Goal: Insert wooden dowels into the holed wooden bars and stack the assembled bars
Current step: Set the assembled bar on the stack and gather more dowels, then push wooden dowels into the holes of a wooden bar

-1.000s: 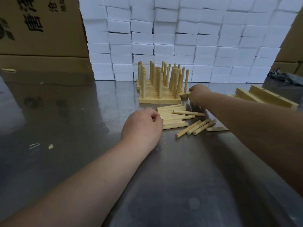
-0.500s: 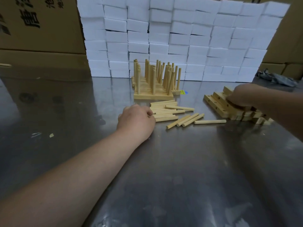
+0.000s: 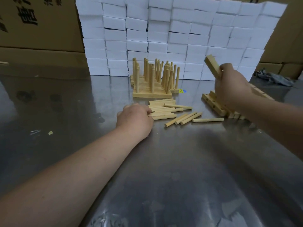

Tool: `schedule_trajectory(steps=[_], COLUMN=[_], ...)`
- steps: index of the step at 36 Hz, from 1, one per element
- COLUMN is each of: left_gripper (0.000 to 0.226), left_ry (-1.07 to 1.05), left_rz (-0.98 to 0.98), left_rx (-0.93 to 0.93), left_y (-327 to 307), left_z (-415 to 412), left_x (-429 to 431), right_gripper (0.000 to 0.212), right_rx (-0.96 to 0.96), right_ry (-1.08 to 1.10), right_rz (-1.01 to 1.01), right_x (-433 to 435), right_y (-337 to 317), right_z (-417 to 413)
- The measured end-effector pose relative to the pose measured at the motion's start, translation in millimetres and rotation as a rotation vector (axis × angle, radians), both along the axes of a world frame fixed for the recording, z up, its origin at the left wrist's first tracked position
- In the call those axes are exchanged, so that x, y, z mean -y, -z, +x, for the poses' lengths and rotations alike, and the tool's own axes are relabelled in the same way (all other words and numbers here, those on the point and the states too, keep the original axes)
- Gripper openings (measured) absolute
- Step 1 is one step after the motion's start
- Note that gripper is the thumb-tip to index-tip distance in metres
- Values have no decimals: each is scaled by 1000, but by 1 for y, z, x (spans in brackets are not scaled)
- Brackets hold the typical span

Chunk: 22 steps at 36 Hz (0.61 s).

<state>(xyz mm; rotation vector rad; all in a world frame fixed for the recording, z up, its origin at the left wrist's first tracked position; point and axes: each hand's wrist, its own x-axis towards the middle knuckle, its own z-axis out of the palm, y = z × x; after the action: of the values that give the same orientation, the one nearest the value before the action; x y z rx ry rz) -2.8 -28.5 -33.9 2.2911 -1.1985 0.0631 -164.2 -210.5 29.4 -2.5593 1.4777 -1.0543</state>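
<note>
Several doweled bars [image 3: 152,94] stand stacked; my right hand [image 3: 232,86] grips an empty bar [image 3: 212,66], my left hand [image 3: 136,117] curls against the loose dowels [image 3: 185,118], grasp unclear; many unfilled bars [image 3: 213,104] are left.

I log a scuffed, reflective steel tabletop [image 3: 180,177]; behind it a wall of stacked white boxes [image 3: 164,30]; brown cardboard cartons [image 3: 41,30], black characters printed, on both sides; crumpled grey material [image 3: 275,77] far right; soft glare on the metal.

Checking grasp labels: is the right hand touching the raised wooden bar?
Touching. Head view: the right hand grips the wooden bar, fingers curled round its lower end.
</note>
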Motion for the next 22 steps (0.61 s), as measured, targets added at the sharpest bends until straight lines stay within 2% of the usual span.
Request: schedule_trajectory(steps=[2,4,7,12,16,19,22], left_gripper=[30,28,25,18,11,8,10], left_ry=[3,-2,-9,5,20,18,3], left_rz=[5,6,15,15,10,23,49], left_rx=[19,41,67,85,94,121,160], left_y=[0,1,0,-1,-2,-4,-3], left_z=[0,0,0,-1,-2,-4,-4], left_x=[0,0,0,-2,-4,-4,-2], right_gripper=[27,26,17,12,27,22,18], right_rx=[147,350,540,585,766,838,849], right_ry=[-162,-306,-412,-451,-440,-512,-567], right_rz=[78,239,477,625,897,1068,1148], right_x=[-31,-62,-94,-110,-103,-101,-100], right_y=[6,15,30,47,43,41,43], right_z=[1,0,0,-2,-3,-5,-7])
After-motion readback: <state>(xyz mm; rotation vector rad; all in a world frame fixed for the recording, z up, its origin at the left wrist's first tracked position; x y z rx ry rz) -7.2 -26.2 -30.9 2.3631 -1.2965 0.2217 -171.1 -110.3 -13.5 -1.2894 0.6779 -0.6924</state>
